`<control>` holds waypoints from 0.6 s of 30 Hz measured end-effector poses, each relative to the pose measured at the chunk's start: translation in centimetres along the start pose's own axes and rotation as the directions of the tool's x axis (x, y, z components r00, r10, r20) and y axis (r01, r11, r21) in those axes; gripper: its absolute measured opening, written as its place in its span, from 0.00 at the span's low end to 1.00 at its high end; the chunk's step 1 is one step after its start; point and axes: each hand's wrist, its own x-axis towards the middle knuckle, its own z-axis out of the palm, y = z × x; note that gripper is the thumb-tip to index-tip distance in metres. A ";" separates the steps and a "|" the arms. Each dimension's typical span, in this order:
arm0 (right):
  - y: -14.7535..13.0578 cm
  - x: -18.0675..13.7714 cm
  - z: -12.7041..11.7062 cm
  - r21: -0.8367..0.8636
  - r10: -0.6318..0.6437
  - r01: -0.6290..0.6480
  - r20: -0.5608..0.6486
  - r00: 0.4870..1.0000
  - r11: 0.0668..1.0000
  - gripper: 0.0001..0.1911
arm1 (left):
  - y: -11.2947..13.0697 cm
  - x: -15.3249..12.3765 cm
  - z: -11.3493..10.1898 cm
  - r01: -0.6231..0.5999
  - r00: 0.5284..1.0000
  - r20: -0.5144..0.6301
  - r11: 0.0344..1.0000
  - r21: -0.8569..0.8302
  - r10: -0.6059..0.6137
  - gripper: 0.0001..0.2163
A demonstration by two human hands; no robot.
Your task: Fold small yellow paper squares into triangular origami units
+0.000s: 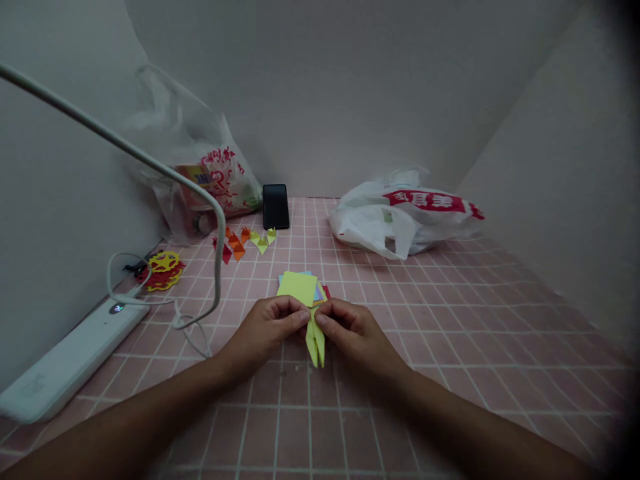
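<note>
Here, a pink gridded table surface (450, 347) fills the lower view, boxed in by pale walls on three sides. At back left a clear plastic bag (200, 167) with red print leans on the wall; at back right a white plastic bag (400, 217) with a red band lies on its side. A white lamp base (70, 360) sits along the left edge, its thin arm (125, 150) curving across the view, and a white cable (150, 303) loops beside it. A black phone (275, 206) lies flat near the back wall between the two bags. A red and yellow paper cutout (163, 270) rests near the left wall. Small folded pieces (245, 241), orange, red and yellow, lie scattered in front of the phone. A stack of coloured paper squares (299, 285), yellow on top, lies at centre. Just in front of it, the left hand (265, 330) and right hand (353, 330) meet, fingers closed in narrow pinches on the upper end of a folded yellow paper (315, 343), whose pointed lower ends hang toward the table.
</note>
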 end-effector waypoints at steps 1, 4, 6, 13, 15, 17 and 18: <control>0.1 0.0 0.0 0.035 0.010 -0.010 0.016 1.000 0.999 0.12 | 0.0 0.0 0.0 -0.004 1.000 -0.007 1.000 0.010 0.004 0.11; 0.4 0.2 -0.1 0.102 0.019 -0.024 0.044 0.999 0.994 0.12 | 0.1 0.0 0.0 -0.018 1.000 -0.014 0.999 0.034 0.019 0.11; 0.5 0.3 -0.1 0.117 0.022 -0.028 0.045 0.999 0.993 0.12 | 0.1 0.0 0.0 -0.031 0.999 -0.016 0.998 0.054 0.032 0.10; 0.6 0.3 0.0 0.125 0.033 -0.038 0.045 0.998 0.991 0.13 | 0.0 -0.2 0.2 -0.059 0.997 -0.037 0.995 0.083 0.063 0.10; 0.5 0.3 0.1 0.097 0.022 -0.025 0.037 0.999 0.995 0.12 | 0.0 -0.2 0.2 -0.060 0.997 -0.041 0.995 0.081 0.063 0.10; 0.4 0.3 0.1 0.056 0.004 -0.006 0.025 1.000 0.998 0.12 | -0.1 -0.3 0.3 -0.070 0.996 -0.049 0.994 0.088 0.074 0.10; 0.4 0.3 0.1 0.036 -0.005 0.004 0.019 1.000 0.999 0.12 | -0.1 -0.3 0.3 -0.077 0.995 -0.054 0.992 0.097 0.083 0.10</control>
